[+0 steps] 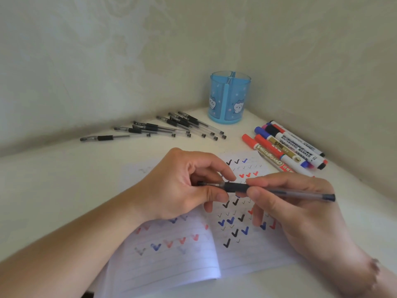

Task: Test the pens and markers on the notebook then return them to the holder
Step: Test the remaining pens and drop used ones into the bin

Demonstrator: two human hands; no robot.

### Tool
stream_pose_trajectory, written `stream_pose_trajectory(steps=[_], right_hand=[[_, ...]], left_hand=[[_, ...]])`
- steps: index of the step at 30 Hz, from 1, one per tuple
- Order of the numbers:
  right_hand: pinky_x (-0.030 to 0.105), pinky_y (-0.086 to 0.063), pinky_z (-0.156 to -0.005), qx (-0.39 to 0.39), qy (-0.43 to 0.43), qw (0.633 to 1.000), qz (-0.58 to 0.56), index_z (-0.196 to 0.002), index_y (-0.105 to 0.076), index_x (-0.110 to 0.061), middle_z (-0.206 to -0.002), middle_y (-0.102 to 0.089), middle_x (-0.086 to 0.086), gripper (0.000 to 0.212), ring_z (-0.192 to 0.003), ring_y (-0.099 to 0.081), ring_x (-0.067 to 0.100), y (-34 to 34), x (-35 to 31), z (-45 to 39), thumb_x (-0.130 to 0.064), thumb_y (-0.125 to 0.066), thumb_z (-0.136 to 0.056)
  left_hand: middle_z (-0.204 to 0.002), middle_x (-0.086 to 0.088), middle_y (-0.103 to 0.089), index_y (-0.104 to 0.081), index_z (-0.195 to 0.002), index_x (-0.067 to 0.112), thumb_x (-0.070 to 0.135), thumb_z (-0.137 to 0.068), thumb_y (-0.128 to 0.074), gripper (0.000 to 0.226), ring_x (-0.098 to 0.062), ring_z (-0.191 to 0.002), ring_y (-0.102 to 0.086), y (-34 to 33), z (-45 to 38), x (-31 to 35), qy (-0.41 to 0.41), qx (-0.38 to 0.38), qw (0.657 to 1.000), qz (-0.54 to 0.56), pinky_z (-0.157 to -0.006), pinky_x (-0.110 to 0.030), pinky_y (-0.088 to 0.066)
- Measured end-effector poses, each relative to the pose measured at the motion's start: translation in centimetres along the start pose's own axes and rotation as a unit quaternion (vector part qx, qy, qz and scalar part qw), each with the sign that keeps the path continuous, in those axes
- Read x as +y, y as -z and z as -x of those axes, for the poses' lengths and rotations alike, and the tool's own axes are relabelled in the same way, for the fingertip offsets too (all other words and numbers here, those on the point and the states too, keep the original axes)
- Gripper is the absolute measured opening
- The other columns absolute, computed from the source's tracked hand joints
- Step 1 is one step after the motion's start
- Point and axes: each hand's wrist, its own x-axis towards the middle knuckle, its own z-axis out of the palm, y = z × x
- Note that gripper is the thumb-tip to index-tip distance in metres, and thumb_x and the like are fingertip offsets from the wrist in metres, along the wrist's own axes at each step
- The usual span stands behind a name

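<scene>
I hold a black gel pen (237, 187) level above the open notebook (176, 257). My left hand (184, 186) pinches the pen's cap end, fingers curled round it. My right hand (300, 203) grips the barrel just right of the black rubber grip, and the pen's tail sticks out to the right. The lined pages carry many black, blue and red check marks. The blue translucent holder (229, 97) stands upright in the far corner with nothing showing inside.
Several black gel pens (163, 127) lie loose on the white table (53, 190), left of the holder. Several whiteboard markers (287, 147) lie in a bunch at the right, near the wall. Walls close the corner on both sides.
</scene>
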Motion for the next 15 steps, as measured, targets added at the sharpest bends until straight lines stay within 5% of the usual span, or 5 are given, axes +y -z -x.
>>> stream_pose_trajectory(steps=[6,11,13,15], right_hand=[[0.014,-0.043,-0.043,-0.012,-0.003,1.0,-0.009,-0.076,-0.079,-0.017,-0.058,-0.07,0.004,0.01,-0.04,-0.059,0.018,0.0,0.3,0.0,-0.016,-0.076,-0.066],[0.019,-0.045,-0.048,0.011,0.014,1.0,-0.021,-0.087,-0.078,-0.024,-0.074,-0.075,0.004,0.02,-0.051,-0.057,0.014,0.7,0.3,0.0,-0.038,-0.078,-0.073],[0.023,-0.044,-0.048,0.057,0.033,0.995,0.074,-0.082,-0.078,-0.03,-0.077,-0.075,-0.009,0.006,-0.053,-0.055,0.012,1.2,0.7,0.0,-0.029,-0.08,-0.076],[0.008,-0.038,-0.053,0.064,0.06,0.972,0.219,-0.078,-0.077,-0.035,-0.078,-0.069,-0.026,0.013,-0.063,-0.058,0.004,1.2,1.5,0.0,-0.022,-0.078,-0.076]], left_hand=[[-0.073,0.003,-0.075,-0.071,-0.087,0.018,0.015,-0.073,-0.077,0.016,-0.013,-0.05,-0.066,0.0,-0.1,0.0,-0.018,-0.01,1.0,-0.015,-0.051,-0.02,-0.051],[-0.079,0.005,-0.073,-0.072,-0.092,0.029,0.032,-0.072,-0.082,0.022,-0.009,-0.063,-0.066,2.1,-0.6,-0.6,-0.052,0.061,0.99,-0.117,-0.064,-0.022,-0.054],[-0.082,0.01,-0.073,-0.07,-0.095,0.031,0.034,-0.073,-0.08,0.025,-0.006,-0.072,-0.067,2.6,-0.6,-0.8,-0.066,0.088,0.98,-0.166,-0.071,-0.018,-0.052],[-0.084,0.015,-0.072,-0.069,-0.096,0.031,0.029,-0.074,-0.078,0.024,-0.004,-0.074,-0.067,2.6,-0.6,-1.0,-0.088,0.094,0.969,-0.211,-0.071,-0.014,-0.049]])
